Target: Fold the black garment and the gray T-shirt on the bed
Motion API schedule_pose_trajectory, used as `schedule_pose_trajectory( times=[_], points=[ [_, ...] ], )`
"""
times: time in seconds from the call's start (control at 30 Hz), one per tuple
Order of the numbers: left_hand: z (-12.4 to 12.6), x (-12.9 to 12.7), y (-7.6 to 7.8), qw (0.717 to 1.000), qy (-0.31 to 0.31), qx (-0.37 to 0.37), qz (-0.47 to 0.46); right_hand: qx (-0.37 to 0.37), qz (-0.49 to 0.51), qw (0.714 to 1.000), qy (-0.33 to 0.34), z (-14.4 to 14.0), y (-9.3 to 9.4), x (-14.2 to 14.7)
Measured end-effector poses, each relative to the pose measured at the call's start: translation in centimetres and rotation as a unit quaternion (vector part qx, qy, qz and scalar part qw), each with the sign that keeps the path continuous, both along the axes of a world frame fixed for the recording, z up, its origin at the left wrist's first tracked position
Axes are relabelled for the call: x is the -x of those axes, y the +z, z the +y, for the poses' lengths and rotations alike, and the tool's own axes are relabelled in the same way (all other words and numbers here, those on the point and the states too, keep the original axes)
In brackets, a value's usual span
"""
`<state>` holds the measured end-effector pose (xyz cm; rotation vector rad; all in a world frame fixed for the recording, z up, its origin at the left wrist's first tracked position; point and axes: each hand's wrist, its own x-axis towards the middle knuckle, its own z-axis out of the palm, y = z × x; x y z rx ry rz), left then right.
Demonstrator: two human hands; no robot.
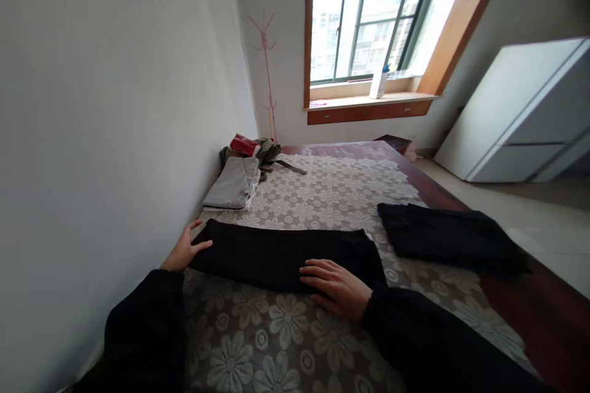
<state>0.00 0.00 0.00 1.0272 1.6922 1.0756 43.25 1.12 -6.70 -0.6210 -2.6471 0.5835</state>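
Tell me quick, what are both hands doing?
Left hand: open, touching the end of the folded black garment.
Right hand: open, flat on the same garment.

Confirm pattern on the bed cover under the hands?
Beige bed cover with a white daisy-like floral print; head view shows it.
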Motion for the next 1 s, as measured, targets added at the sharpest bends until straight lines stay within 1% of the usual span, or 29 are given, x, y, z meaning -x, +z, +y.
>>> schedule_pose_trajectory(
  times=[0.07, 0.1, 0.13, 0.2, 0.3, 0.37, 0.4, 0.43, 0.47, 0.5, 0.53, 0.57, 0.63, 0.7, 0.77, 0.83, 0.87, 0.93, 1.0],
  points=[
    [0.2, -0.9, 1.9, 1.0, -0.012, -0.016, -0.012, 0.074, 0.049, 0.996, -0.008, -0.1, 0.2, 0.2],
    [0.5, -1.7, 3.0, 0.999, -0.022, -0.03, -0.016, 0.123, 0.089, 0.988, -0.023, 0.1, 0.3, 0.2],
    [0.7, -2.7, 4.1, 0.998, -0.033, -0.047, -0.019, 0.177, 0.134, 0.974, -0.041, 0.3, 0.3, 0.1],
    [1.4, -5.3, 6.5, 0.995, -0.07, -0.074, -0.024, 0.284, 0.225, 0.929, -0.073, 0.9, 0.2, 0.0],
    [2.3, -10.0, 9.5, 0.981, -0.149, -0.112, -0.052, 0.409, 0.321, 0.851, -0.076, 1.7, 0.4, -0.4],
    [2.8, -13.0, 10.6, 0.956, -0.235, -0.133, -0.114, 0.466, 0.354, 0.807, -0.08, 2.2, 1.0, -1.1],
    [3.0, -14.4, 10.7, 0.938, -0.281, -0.14, -0.149, 0.485, 0.361, 0.791, -0.093, 2.4, 1.4, -1.7],
    [3.2, -15.5, 10.5, 0.919, -0.319, -0.147, -0.178, 0.497, 0.362, 0.78, -0.115, 2.8, 1.8, -2.4],
    [3.5, -16.4, 9.9, 0.905, -0.347, -0.154, -0.195, 0.501, 0.358, 0.775, -0.142, 3.2, 2.1, -3.1],
    [3.8, -17.0, 9.0, 0.897, -0.361, -0.163, -0.198, 0.499, 0.348, 0.775, -0.171, 3.7, 2.3, -3.9],
    [4.2, -17.5, 7.8, 0.897, -0.361, -0.173, -0.187, 0.489, 0.333, 0.781, -0.201, 4.3, 2.3, -4.6],
    [4.6, -17.7, 6.3, 0.904, -0.35, -0.184, -0.165, 0.471, 0.315, 0.792, -0.227, 4.9, 2.2, -5.3],
    [5.3, -17.8, 3.0, 0.926, -0.305, -0.201, -0.097, 0.412, 0.279, 0.824, -0.271, 6.1, 1.8, -6.4],
    [5.7, -17.7, -0.3, 0.94, -0.261, -0.22, 0.005, 0.35, 0.258, 0.85, -0.297, 6.9, 1.5, -7.1],
    [5.9, -17.5, -3.4, 0.931, -0.244, -0.239, 0.126, 0.329, 0.239, 0.866, -0.291, 7.2, 1.6, -7.7],
    [5.8, -17.3, -5.8, 0.908, -0.234, -0.245, 0.245, 0.353, 0.208, 0.873, -0.264, 7.0, 2.2, -8.3],
    [5.8, -17.1, -6.7, 0.896, -0.225, -0.239, 0.298, 0.373, 0.188, 0.874, -0.25, 6.9, 2.5, -8.6],
    [5.7, -16.9, -8.1, 0.877, -0.195, -0.219, 0.38, 0.406, 0.144, 0.873, -0.23, 6.6, 3.1, -9.3],
    [5.8, -16.7, -8.8, 0.866, -0.176, -0.201, 0.423, 0.418, 0.093, 0.875, -0.226, 6.4, 3.4, -10.0]
  ],
)
